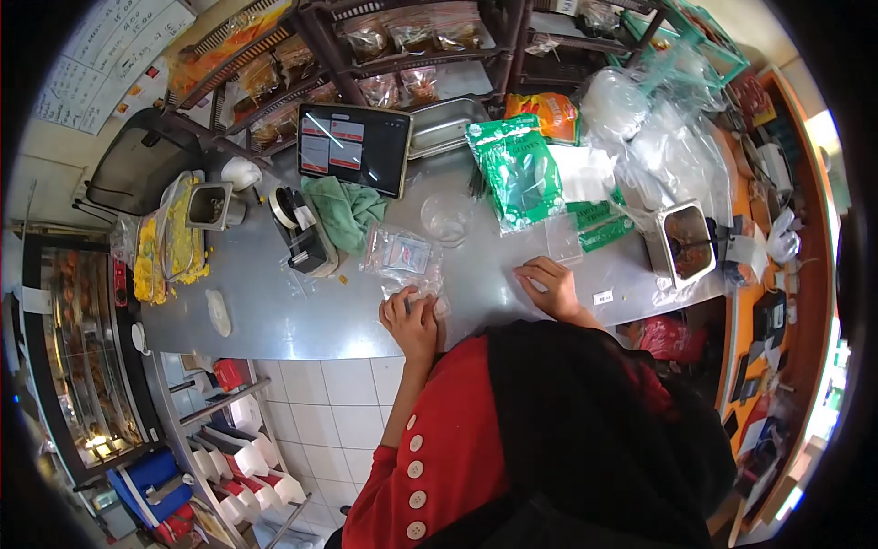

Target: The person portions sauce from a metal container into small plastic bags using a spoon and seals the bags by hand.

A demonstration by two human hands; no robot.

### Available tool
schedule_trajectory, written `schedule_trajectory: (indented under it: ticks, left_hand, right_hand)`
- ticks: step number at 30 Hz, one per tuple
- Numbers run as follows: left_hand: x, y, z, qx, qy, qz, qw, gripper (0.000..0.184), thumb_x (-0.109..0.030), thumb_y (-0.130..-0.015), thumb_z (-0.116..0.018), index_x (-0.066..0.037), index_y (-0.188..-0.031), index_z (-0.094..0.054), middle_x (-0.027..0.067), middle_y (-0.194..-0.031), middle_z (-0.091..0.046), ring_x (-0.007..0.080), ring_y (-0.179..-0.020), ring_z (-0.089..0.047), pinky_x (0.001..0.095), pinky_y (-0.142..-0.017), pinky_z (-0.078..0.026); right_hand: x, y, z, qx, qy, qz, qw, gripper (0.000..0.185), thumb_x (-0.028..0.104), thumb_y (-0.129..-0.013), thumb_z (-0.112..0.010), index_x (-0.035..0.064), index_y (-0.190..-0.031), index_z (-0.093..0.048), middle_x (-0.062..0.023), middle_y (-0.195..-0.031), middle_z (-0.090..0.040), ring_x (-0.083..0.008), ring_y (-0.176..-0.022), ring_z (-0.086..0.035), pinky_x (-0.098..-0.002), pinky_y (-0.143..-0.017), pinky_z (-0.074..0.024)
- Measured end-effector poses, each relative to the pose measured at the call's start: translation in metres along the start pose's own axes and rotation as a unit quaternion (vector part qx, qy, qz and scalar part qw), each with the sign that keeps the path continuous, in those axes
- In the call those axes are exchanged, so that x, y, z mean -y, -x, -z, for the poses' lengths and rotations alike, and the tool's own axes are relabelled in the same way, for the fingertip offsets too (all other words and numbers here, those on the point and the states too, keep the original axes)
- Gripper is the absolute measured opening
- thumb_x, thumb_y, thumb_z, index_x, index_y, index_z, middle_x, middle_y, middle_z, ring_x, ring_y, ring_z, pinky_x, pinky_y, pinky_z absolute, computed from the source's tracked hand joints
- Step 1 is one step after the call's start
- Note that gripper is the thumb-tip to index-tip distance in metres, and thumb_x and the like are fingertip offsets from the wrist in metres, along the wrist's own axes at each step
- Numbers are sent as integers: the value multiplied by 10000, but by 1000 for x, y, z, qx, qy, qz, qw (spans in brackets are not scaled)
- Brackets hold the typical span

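Observation:
My left hand (409, 322) is at the near edge of the steel table, its bent fingers closed on the lower end of a clear plastic bag (402, 256). That bag lies flat and has a printed label on it. Off to the right, my right hand (551, 287) rests on the tabletop with fingers loosely bent and apart, nothing visible in them. Just beyond its fingertips lies a small clear plastic sheet or bag (564, 240). A round clear plastic tub (445, 220) stands between the two hands, farther back.
Behind are a tablet (353, 148), a green cloth (346, 212), a tape dispenser (304, 233) and a green pouch (519, 174). Steel containers stand left (216, 206) and right (681, 242). A small white label (603, 297) lies near the front edge. Racks of bagged food (412, 37) line the back.

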State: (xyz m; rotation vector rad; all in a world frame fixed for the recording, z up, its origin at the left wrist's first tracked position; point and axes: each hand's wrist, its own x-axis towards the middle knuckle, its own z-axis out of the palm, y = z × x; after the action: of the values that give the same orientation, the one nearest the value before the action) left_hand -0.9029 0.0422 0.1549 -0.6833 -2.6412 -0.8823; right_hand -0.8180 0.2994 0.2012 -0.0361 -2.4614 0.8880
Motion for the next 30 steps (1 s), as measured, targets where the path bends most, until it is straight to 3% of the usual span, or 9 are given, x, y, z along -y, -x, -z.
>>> schedule_trajectory:
  ticks: [8, 10, 11, 18, 19, 22, 25, 29, 30]
  left_hand:
    - [-18, -20, -3, -104, 121, 97, 982, 181, -177, -936, -537, -23, -852, -584, 82, -768, -591, 238, -757, -553, 342, -743, -430]
    - [-39, -29, 5, -71, 349, 212, 910, 254, -213, -965, -499, -20, -810, -557, 61, -745, -578, 185, -720, -549, 310, -696, -434]
    - [-50, -32, 8, -53, 455, 264, 849, 292, -230, -979, -479, -19, -789, -544, 50, -733, -571, 159, -702, -547, 294, -672, -437]
    - [-91, -26, 6, 2, 555, 373, 744, 321, -296, -992, -473, -42, -812, -551, 20, -755, -571, 119, -710, -538, 253, -684, -429]
    - [-98, -25, 9, 20, 571, 399, 717, 307, -288, -993, -470, -39, -835, -557, 21, -785, -578, 123, -727, -540, 255, -699, -431]
    - [-98, -15, -17, -186, 438, 290, 830, 206, -215, -975, -499, -23, -938, -566, 43, -925, -596, 130, -801, -549, 264, -753, -433]
    - [-114, -14, 5, -196, 369, 146, 897, 207, -121, -940, -536, 5, -1104, -548, 88, -1122, -586, 138, -937, -555, 274, -838, -421]
    - [-141, -25, 21, 227, 413, 216, 855, 227, -114, -889, -639, 66, -1027, -630, 130, -935, -669, 176, -809, -657, 283, -755, -525]
    - [-153, -26, 18, 194, 448, 231, 842, 213, -131, -868, -672, 76, -911, -659, 125, -787, -675, 183, -694, -668, 290, -671, -563]
  right_hand:
    - [18, 0, -4, 59, -114, -18, 992, 216, 50, -751, -715, 88, -960, -678, -44, -855, -643, -195, -706, -630, -299, -632, -518]
    - [26, -3, -10, 86, -214, -85, 969, 316, 52, -770, -714, 76, -1077, -639, -44, -894, -649, -173, -722, -630, -293, -672, -523]
    - [33, -7, -17, 84, -276, -119, 950, 373, 51, -781, -712, 66, -1139, -606, -46, -917, -652, -160, -736, -629, -290, -696, -525]
    - [37, -19, -15, 166, -591, -321, 721, 580, -2, -769, -726, -20, -1282, -456, -110, -878, -659, -164, -792, -642, -304, -736, -534]
    - [37, -19, -11, 149, -583, -342, 722, 593, -13, -761, -727, -19, -1281, -443, -110, -850, -657, -170, -776, -645, -307, -725, -535]
    - [31, -19, 1, 105, -548, -369, 743, 618, -51, -745, -723, -8, -1269, -399, -104, -771, -647, -173, -725, -648, -307, -690, -535]
    - [25, -19, 18, 94, -474, -322, 814, 629, -88, -738, -704, 26, -1248, -353, -90, -718, -631, -153, -677, -642, -293, -659, -528]
    - [37, -18, 48, 114, -328, -249, 904, 680, -93, -721, -675, 87, -1266, -310, -80, -692, -631, -160, -643, -646, -292, -621, -526]
    - [40, -18, 56, 127, -299, -230, 917, 683, -90, -718, -672, 89, -1269, -311, -81, -690, -630, -167, -639, -648, -295, -617, -525]
